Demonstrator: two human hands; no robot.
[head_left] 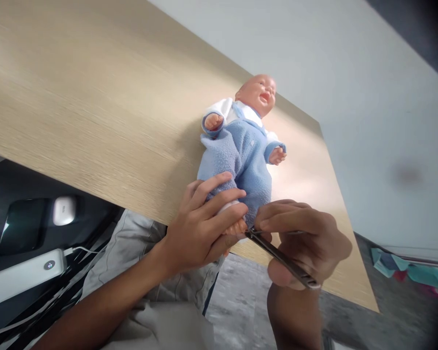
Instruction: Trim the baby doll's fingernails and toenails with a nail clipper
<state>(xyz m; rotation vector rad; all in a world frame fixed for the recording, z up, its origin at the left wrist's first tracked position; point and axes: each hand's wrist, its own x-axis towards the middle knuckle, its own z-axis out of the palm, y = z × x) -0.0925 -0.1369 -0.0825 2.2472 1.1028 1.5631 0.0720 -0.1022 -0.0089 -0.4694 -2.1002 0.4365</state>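
Note:
A baby doll (pixel 246 141) in blue fleece overalls and a white top lies on its back on the wooden table, head toward the far edge. My left hand (pixel 202 221) is wrapped over its lower leg, fingers closed round the foot (pixel 237 227), whose toes show between my thumb and fingers. Pinched in my right hand (pixel 310 238) is a dark metal nail clipper (pixel 281 257). Its jaw end is close beside the doll's toes; I cannot tell whether it touches them. The other foot is mostly hidden behind my hands.
The table (pixel 76 92) runs along a white wall (pixel 379 97). At lower left, a dark surface holds a white power bank (pixel 25 277) with a cable, a phone (pixel 24 226) and a white earbud case (pixel 64 210). Teal cloth-like items (pixel 409 267) lie at the right, near the floor.

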